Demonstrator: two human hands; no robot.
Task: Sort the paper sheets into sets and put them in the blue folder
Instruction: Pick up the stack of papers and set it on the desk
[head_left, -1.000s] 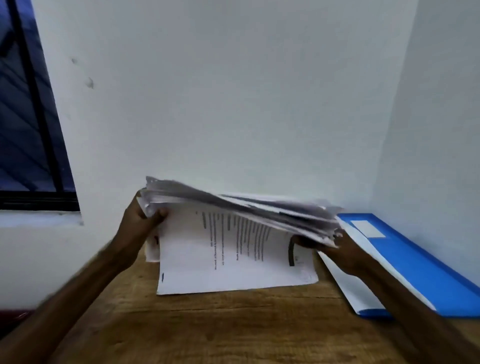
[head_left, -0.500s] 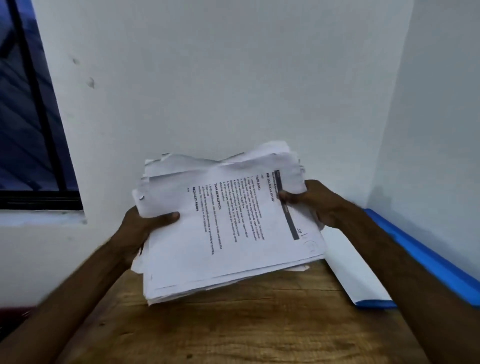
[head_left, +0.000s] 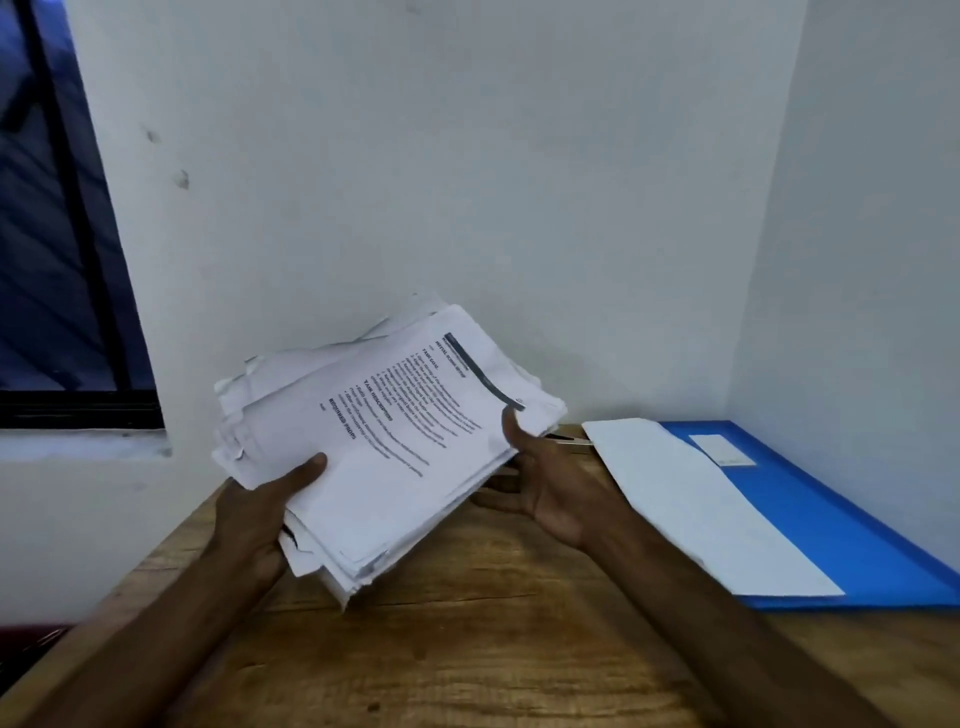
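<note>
A thick, uneven stack of printed paper sheets is held tilted above the wooden table. My left hand grips its near left corner, thumb on top of the top sheet. My right hand supports the stack's right edge from below, thumb up against the edge, fingers spread under the paper. The blue folder lies open on the table at the right, against the side wall, with white sheets on its left half.
White walls close the table at the back and right. A dark window with a sill is at the left. The table's left edge runs diagonally below my left forearm.
The stack has been lifted off the table and turned so its printed face shows, then tilted lower at the left. My right hand shifted from gripping the top right corner to under the right edge.
</note>
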